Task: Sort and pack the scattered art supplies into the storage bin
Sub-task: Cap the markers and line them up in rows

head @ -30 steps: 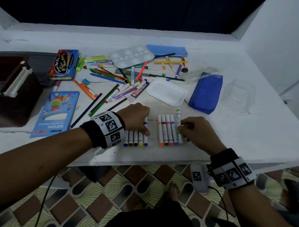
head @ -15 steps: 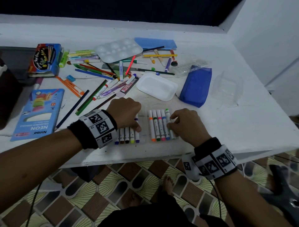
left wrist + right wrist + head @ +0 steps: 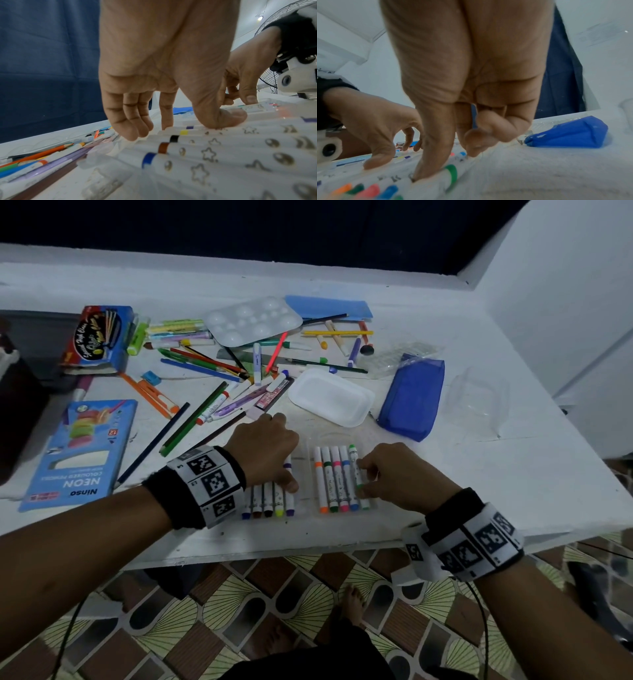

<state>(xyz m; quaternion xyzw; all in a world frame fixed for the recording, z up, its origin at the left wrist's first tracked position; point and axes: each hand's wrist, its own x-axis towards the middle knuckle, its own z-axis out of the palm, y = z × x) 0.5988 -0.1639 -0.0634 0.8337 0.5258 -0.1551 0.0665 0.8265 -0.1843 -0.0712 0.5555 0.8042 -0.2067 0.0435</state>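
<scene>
Marker sets under both hands, near table edge.
Head: left hand presses the left marker row; right hand pinches the green marker in the clear tray. Left wrist: thumb flat on the purple-banded marker. Right wrist: thumb and curled fingers clamp the green marker.

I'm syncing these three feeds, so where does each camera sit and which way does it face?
Head: looks down at the table; both forearms, a foot.
Left wrist: along left hand, thumb on purple marker.
Right wrist: along right hand on green marker; blue pouch beyond.
Shared: each wrist view shows the other hand.
</scene>
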